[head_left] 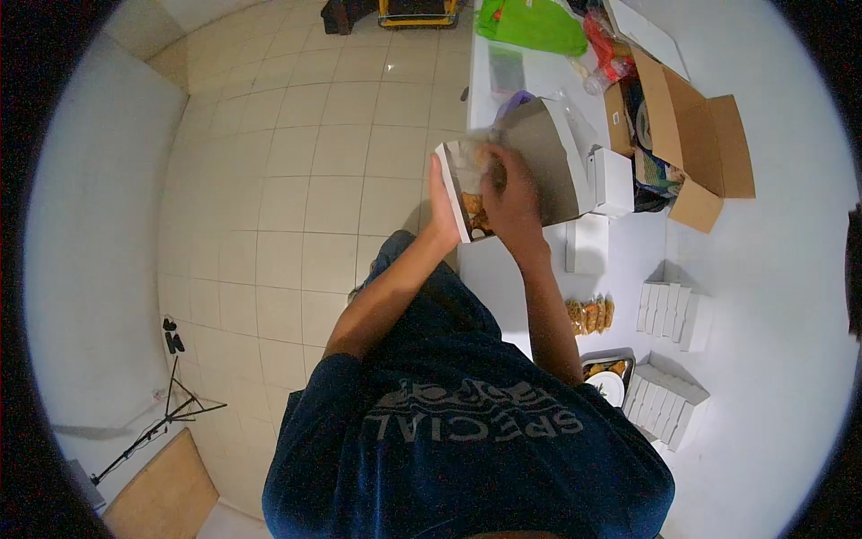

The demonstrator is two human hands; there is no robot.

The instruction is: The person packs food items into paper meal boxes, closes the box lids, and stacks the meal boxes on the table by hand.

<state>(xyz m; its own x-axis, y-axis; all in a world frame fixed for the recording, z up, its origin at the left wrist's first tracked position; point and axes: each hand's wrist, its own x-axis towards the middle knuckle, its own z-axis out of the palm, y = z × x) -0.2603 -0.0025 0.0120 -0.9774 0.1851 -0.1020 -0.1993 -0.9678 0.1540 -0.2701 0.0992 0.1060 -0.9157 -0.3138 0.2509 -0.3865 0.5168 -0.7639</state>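
My left hand [442, 208] grips the outer side of an open white cardboard box [453, 193], with the fingers along its wall. The box's raised lid [552, 166] shows a grey inner face and leans over the table. Inside the box lie golden-brown food pieces [472, 207], partly covered by my right hand. My right hand [512, 193] is over the box with its fingers closed together near the far end. Motion blurs those fingertips, and a pale, clear-looking patch shows beside them. What they hold is hard to make out.
On the white table [503, 296] are packed snacks [590, 315], a metal tray [620, 361] with food and a white plate [607, 388], and stacked white boxes [664, 310]. Farther off stand a large carton [691, 135] and a green bag [534, 25]. A tripod [180, 404] stands left.
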